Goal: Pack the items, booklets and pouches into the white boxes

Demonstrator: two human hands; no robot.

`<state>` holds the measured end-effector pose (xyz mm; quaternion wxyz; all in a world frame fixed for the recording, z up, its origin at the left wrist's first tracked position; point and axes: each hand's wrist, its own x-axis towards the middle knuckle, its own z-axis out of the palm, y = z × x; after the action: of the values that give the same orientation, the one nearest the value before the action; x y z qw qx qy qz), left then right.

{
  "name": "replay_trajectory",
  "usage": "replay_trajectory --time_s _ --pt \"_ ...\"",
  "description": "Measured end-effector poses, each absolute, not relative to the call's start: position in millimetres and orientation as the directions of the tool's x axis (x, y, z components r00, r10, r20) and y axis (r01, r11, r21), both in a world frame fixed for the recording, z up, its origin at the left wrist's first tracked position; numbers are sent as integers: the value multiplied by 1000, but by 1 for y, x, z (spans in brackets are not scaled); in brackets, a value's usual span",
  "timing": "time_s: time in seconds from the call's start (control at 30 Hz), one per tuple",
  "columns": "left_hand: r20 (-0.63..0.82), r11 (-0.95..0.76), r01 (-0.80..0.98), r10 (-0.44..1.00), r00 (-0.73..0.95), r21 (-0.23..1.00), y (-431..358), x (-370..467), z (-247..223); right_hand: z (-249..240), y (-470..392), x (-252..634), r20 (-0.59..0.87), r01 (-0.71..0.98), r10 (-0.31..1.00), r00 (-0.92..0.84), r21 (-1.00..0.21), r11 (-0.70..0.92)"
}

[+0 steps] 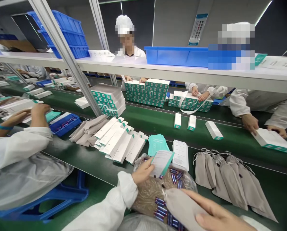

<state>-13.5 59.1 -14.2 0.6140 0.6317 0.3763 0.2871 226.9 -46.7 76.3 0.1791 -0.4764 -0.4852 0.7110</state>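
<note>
My left hand point(143, 170) pinches a printed leaflet with a teal edge point(163, 163), held up over an open plastic bag of batteries point(143, 199). In my right hand point(213, 210) is a grey drawstring pouch point(182, 205), its cord end pointing toward the leaflet. Whether the pouch has something inside cannot be seen. Loose blue and red batteries point(160, 208) lie in the bag beneath both hands. Just beyond the leaflet are a stack of teal booklets point(158, 143) and a stack of white printed sheets point(180, 154).
White boxes point(119, 141) are piled left of the booklets, beside folded grey pouches point(88, 130). More drawstring pouches point(227, 179) lie at right. A green conveyor point(153, 123) carries boxes past co-workers. A metal post point(66, 54) and overhead shelf point(124, 68) stand ahead. A co-worker's sleeve point(20, 144) is at left.
</note>
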Motion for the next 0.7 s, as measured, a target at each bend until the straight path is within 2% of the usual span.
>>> replay_trajectory --time_s 0.07,0.17,0.3,0.43,0.53,0.63,0.7 --pt "-104 41 120 808 580 992 73 -21 -5 83 -42 230 -465 260 633 -620 -882 -394" --pt "-133 92 96 734 666 991 77 -22 6 85 -35 228 -413 261 624 -663 -909 -325" --pt "-206 243 52 670 713 969 60 -14 4 82 -29 224 -444 193 749 -492 -894 -403" --pt "-302 403 -40 743 597 914 35 -5 -9 70 -31 215 -427 68 873 -235 -903 -424" --pt "-371 512 -125 749 549 850 16 3 -11 56 -34 202 -401 37 912 -88 -916 -399" --pt "-404 574 -219 754 518 789 6 10 -9 51 -36 192 -474 -140 878 -72 -866 -479" --pt "-353 468 -162 814 461 869 10 11 -10 57 -37 192 -508 -258 846 -159 -806 -533"
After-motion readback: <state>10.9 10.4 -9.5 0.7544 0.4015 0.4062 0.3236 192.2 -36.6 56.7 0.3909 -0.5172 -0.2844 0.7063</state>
